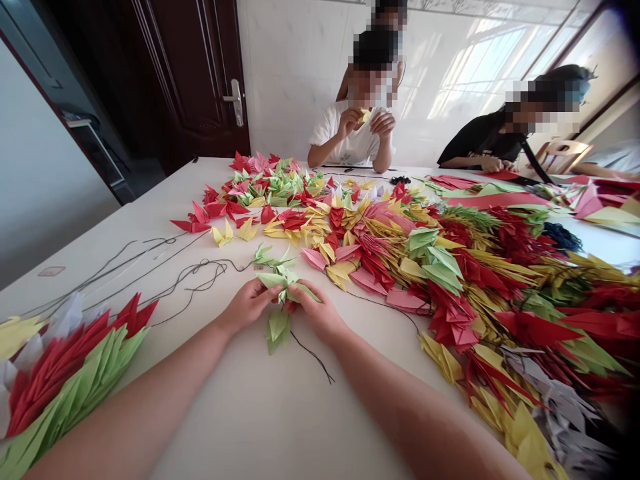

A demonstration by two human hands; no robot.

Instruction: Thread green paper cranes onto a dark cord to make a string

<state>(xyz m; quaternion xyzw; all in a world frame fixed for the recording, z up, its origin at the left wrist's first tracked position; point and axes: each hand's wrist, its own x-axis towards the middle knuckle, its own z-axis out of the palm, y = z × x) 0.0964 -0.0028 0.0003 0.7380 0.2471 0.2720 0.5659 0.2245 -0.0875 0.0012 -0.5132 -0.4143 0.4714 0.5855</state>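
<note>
Two hands meet at the middle of the white bench [250,413]; my left hand [246,305] and my right hand [320,313] both have their fingers pinched shut on a small cluster of green paper cranes [283,283] strung on a dark thread [313,353]; one more green crane [277,328] hangs just below my fingers on the same thread, and the thread's loose end trails toward me across the bare bench.

As I judge it, this string is barely begun: only a few green cranes sit on it; to the right lies a long heap of threaded cranes [450,273] in red, yellow, green and pink, which looks like finished strands; farther off, a scatter of loose cranes [260,193] waits unstrung; at the near left a fanned bundle of folded paper [65,373] in red, green, yellow and white lies untouched; spare dark cords [165,273] curl on the bench to the left of my hands.

Open room is the near middle of the bench, between my forearms and just left of them; the right side is crowded right up to my right wrist; the bench's left edge runs well apart from my hands. Across the far edge a person in a white shirt [350,133] holds something small in both hands; a person in a black top [480,143] leans over the far right corner.
</note>
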